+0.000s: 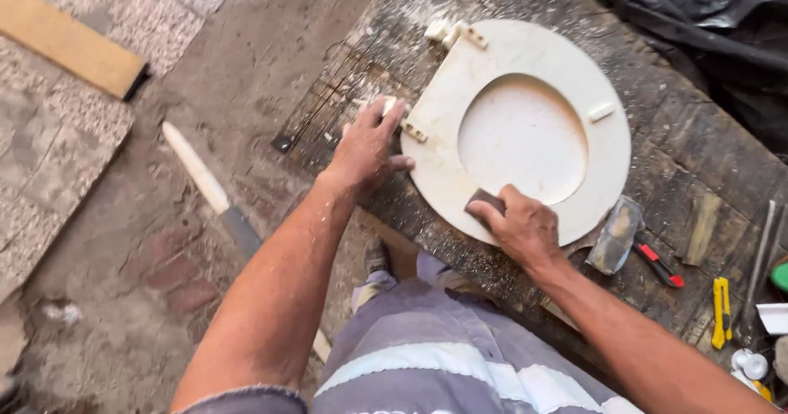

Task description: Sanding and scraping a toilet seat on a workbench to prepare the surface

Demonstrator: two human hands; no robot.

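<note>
— Nearest the camera, what can you make out?

— One striped grey shirt, cut off by the lower edge, and two bare forearms. Below, between them, one shoe shows on the floor, half hidden by the counter.

— And the right hand?

— Its fingers are clenched on a small dark sanding block, pressed onto the near rim of the one pale toilet seat. Most of the block is hidden under the fingers.

— The left hand?

— Spread flat, fingers released, pressing the seat's left edge beside a hinge piece. It grasps nothing.

— Where does the seat lie?

— Underside up on the dusty wooden counter, with pale pads on it; I count four, though some are hard to tell.

— Beside it?

— One scraper with a red and black handle, just right of the seat. One yellow tool further right; the things past it are cut off.

— Farther out?

— One pale-handled tool on the floor, one wooden plank top left, dark sheeting top right.
</note>
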